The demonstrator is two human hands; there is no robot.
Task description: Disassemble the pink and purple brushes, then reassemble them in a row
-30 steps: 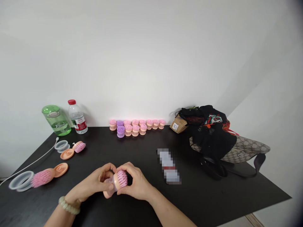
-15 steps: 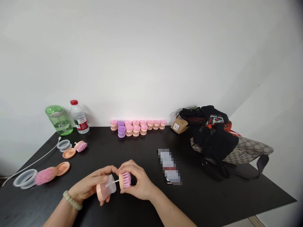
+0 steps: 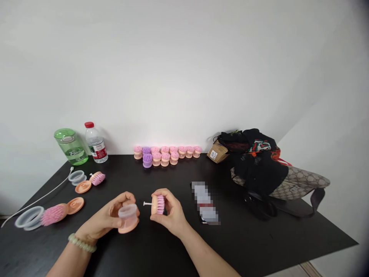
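My left hand [image 3: 115, 213] is closed around a translucent cup with a peach base [image 3: 128, 219], its clear rim facing up. In my right hand [image 3: 173, 211] is a peach brush head with pink bristles [image 3: 158, 204], tipped sideways. A thin white stem sticks out of the brush head toward the cup, and a gap separates the two parts. On the table at the left lie another pink brush head [image 3: 97, 178], a peach disc [image 3: 83, 187], clear rings [image 3: 77, 177], larger rings [image 3: 29, 218], blurred pink brush heads [image 3: 54, 214] and a second peach disc [image 3: 75, 205].
Several finished-looking pink brushes [image 3: 165, 159] and purple ones [image 3: 147, 161] stand by the wall. Behind at left are a green bottle [image 3: 72, 148] and a water bottle [image 3: 97, 144]. A phone [image 3: 205, 203], brown packet [image 3: 218, 151] and patterned bag [image 3: 305, 181] lie right.
The brush head has moved right, away from the cup, and its stem is now apart from it. My left hand has turned the cup more upright.
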